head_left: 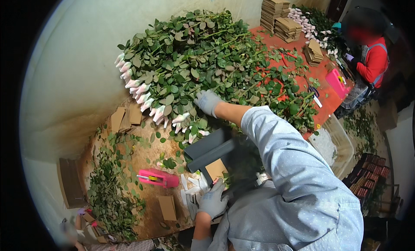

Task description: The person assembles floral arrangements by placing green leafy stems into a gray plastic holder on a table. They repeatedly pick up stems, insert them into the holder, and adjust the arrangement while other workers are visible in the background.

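1. Fingers of the right hand (208, 102), slightly parted, rest among the roses (190, 69); whether they grip a stem cannot be told.
2. Left hand (212, 202): fingers close together beside a brown card (215, 168); pinching cannot be confirmed.
3. Roses: heaped on the worktable (149, 216), pale heads leftward, long axes slanting toward upper right.
4. Translucent bin (344, 140): at right, containing whitish material (323, 145).

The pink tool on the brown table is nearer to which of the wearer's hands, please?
Left: the left hand is lower right of the pink tool in the picture; the right hand is farther, upper right, at leafy stems.
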Tool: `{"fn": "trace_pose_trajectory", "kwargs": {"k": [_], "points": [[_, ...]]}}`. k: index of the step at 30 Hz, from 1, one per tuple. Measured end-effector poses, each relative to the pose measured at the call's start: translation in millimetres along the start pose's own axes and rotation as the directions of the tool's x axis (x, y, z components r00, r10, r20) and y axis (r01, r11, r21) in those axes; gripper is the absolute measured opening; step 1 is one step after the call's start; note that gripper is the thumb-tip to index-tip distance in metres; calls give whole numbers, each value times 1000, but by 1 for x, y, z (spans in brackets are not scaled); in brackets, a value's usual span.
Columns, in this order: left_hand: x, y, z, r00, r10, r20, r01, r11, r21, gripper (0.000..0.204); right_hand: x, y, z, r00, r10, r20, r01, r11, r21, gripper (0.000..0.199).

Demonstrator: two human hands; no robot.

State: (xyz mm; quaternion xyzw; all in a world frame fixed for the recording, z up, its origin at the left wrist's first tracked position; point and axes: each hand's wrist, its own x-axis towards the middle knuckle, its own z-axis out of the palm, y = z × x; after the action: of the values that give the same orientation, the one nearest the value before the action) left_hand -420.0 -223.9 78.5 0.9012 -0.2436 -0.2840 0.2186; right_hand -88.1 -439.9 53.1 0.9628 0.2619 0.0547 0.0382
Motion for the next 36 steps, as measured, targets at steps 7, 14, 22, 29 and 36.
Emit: {"fn": "trace_pose_trajectory", "kwargs": {"k": [7,14,22,29,36], "points": [[0,1,2,1000,2,-6,-2,1000,-7,56,-25,10,-65,936,-206,-287,192,979,-74,18],[0,7,-4,1000,-7,2,7,1000,-20,55,-85,-31,-168,812,-396,-429,305,914,-266,27],[-4,3,0,998,-64,6,64,998,-7,58,-193,-113,-141,929,-324,177,326,945,19,21],[0,5,0,998,-54,-22,53,998,-31,53,-232,-91,-30,874,-214,437,157,974,162,22],[-3,10,-5,985,-157,78,158,987,-16,55,-226,-126,-72,937,-284,205,272,958,87,21]]}}
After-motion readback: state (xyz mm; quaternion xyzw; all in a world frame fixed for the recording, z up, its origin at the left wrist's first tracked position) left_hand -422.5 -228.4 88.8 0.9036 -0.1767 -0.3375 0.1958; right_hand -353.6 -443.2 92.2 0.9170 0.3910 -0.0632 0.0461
